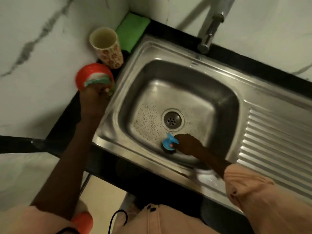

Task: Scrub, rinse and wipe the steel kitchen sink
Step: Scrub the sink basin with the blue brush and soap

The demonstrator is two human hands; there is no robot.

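The steel sink [219, 85] fills the middle of the head view, its basin wet and spotted with droplets around the round drain [172, 120]. My right hand [187, 143] is down in the basin near the front wall, gripping a blue-handled scrubber [168, 143] with a dark pad pressed on the steel. My left hand [94, 100] is over the black counter at the sink's left rim, holding a red round container [91, 76] with something pale green and white in it.
A floral cup [108, 48] stands behind the red container. A folded green cloth [132, 30] lies in the back corner. The steel tap [211, 31] rises behind the basin. A ribbed drainboard [276, 146] lies on the right. Marble walls enclose the back and left.
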